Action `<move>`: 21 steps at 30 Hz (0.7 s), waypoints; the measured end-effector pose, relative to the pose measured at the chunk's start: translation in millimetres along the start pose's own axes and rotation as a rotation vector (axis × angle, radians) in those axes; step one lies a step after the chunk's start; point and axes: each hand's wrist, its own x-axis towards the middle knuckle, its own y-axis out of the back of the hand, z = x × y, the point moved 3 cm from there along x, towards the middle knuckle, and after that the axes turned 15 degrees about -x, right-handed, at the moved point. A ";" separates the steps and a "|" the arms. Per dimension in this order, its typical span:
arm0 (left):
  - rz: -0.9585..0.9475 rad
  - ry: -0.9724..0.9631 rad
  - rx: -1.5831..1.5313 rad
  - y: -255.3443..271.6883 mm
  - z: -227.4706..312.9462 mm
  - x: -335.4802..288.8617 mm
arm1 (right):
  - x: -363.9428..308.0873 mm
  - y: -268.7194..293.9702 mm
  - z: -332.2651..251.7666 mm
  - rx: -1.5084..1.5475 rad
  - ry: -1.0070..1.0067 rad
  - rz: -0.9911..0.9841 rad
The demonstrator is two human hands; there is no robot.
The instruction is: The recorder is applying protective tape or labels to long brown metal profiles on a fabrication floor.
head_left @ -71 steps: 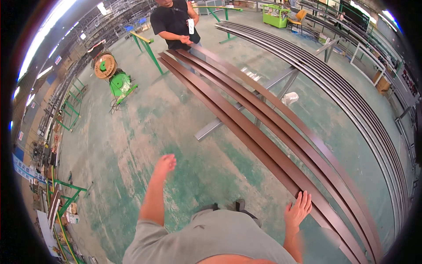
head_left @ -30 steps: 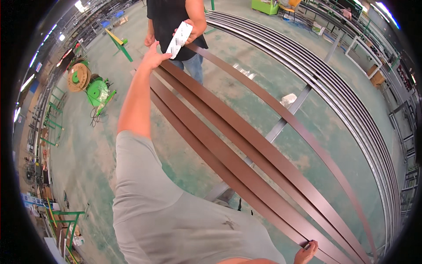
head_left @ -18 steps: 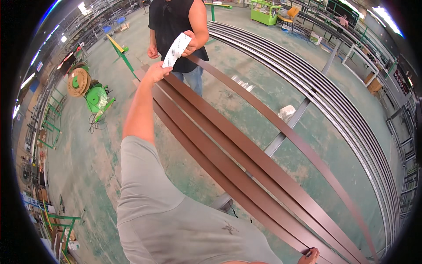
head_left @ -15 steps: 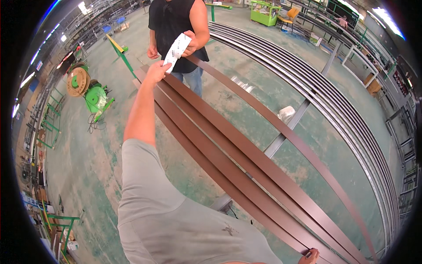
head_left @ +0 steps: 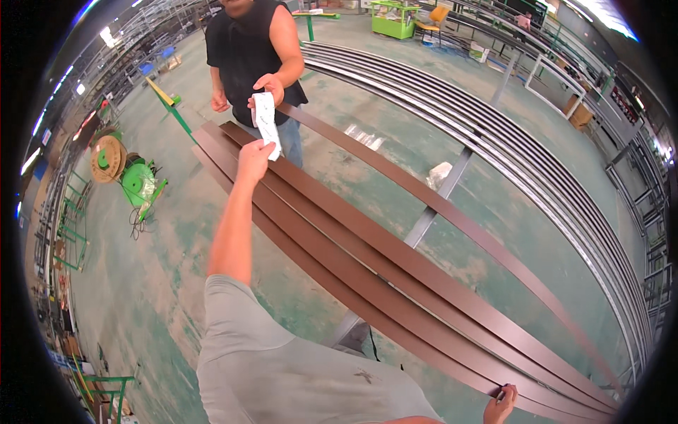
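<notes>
My left hand (head_left: 256, 161) reaches far forward, its fingers closed on the lower end of a white paper strip (head_left: 265, 116) with small dark print. At the strip's upper end is the hand (head_left: 270, 87) of a co-worker; whether it still grips the strip I cannot tell. Below the strip run several long brown flat profiles (head_left: 424, 279), lying side by side. My right hand (head_left: 500, 405) is at their near end, at the lower right. Its fingers are curled at the profile's edge around a small dark thing too small to make out.
The co-worker in a black sleeveless shirt (head_left: 247, 53) stands at the profiles' far end. A single brown strip (head_left: 395, 169) lies apart across a grey crossbar (head_left: 441, 194). Long silvery profiles (head_left: 494, 134) curve along the right. Green equipment with reels (head_left: 141, 182) stands on the floor at left.
My left hand and the paper strip have come lower and nearer; the strip now hangs more upright. The co-worker's hand has moved down with it. My view has shifted slightly right.
</notes>
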 end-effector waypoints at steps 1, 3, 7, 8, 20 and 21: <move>-0.023 -0.053 0.017 -12.8 2.9 -11.5 | 0.1 -1.1 2.3 -0.019 0.043 0.033; -0.007 -0.117 0.174 -42.4 23.6 -38.3 | -1.5 1.7 6.9 -0.035 0.078 0.063; 0.093 -0.149 0.252 -50.0 58.7 -78.3 | -3.7 23.4 9.8 0.072 0.146 0.025; 0.110 -0.089 0.209 -47.2 66.1 -85.6 | -2.3 34.5 6.5 0.061 0.185 0.098; -0.086 -0.278 0.148 -107.0 153.5 -304.3 | -198.4 2.8 276.5 0.313 -0.668 0.195; -0.107 -0.231 0.365 -137.1 190.6 -336.9 | -228.2 -8.0 303.1 0.336 -0.768 0.167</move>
